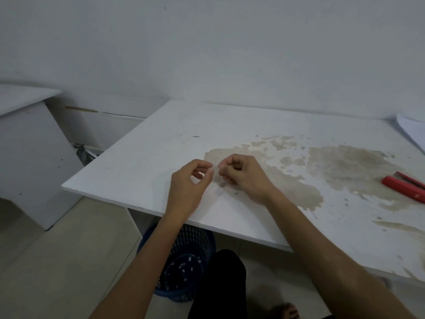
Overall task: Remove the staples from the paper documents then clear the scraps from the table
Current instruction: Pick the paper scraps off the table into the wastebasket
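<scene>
Both hands over the near-left part of the bench, fingertips almost meeting. Left hand: fingers curled, thumb and forefinger drawn together as if pinching something tiny; can't tell what, if anything, is between them. Right hand: curled into a loose fist, knuckles up, fingertips tucked down near the bench; a thin pale sliver shows under it (possibly a staple or a paper scrap, too small to call).

Progress, my read: mostly done. No stapled papers in front of the hands; the only paper visible is a sheet edge at the far right, well apart. Red staple tool lies untouched on the right side. Blue bin under the bench edge already has pale scraps in the bottom. Likely left: pick up the last bits and drop them in the bin. The brown stain on the bench is worn surface, not scraps.
</scene>
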Tool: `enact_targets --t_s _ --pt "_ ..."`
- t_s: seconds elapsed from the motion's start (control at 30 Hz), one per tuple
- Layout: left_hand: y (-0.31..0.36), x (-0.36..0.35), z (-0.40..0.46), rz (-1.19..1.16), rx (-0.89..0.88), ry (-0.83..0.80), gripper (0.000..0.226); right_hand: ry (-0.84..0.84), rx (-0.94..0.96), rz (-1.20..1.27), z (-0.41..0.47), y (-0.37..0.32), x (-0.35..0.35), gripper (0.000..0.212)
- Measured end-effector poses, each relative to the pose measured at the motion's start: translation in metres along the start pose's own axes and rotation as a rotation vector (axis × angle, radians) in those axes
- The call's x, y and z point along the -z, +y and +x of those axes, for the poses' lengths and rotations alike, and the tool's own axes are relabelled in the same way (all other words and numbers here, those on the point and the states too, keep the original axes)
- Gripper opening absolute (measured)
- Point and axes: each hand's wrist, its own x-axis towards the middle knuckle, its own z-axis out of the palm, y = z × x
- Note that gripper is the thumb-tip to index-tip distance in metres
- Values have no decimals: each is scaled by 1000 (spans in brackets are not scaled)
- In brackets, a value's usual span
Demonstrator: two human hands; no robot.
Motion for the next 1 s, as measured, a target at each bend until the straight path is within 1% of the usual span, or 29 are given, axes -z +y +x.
enact_targets --t_s 0.07,0.17,0.3,0.37,0.53,0.8,1.0 --pt "0 6 -10 -61 71 19 11 -26 46 10 -7 -3 -16 8" --pt "-4 12 -19 -79 135 29 9 -41 105 -20 -16 -6 -29 8" --pt "-2 17 -18 -82 156 -51 8 -32 166 -55 -23 -7 -31 8" --pt "1 16 -18 -83 150 -50 7 -26 177 -55 -25 -9 -28 10" --pt "4 11 -21 -45 116 24 2 -16 202 -80 -28 -6 -24 6" --pt "2 8 -28 178 20 112 7 -18 242 -142 -30 0 -30 7" --pt "7 18 -42 187 8 134 7 -58 243 -209 -30 0 -34 8"
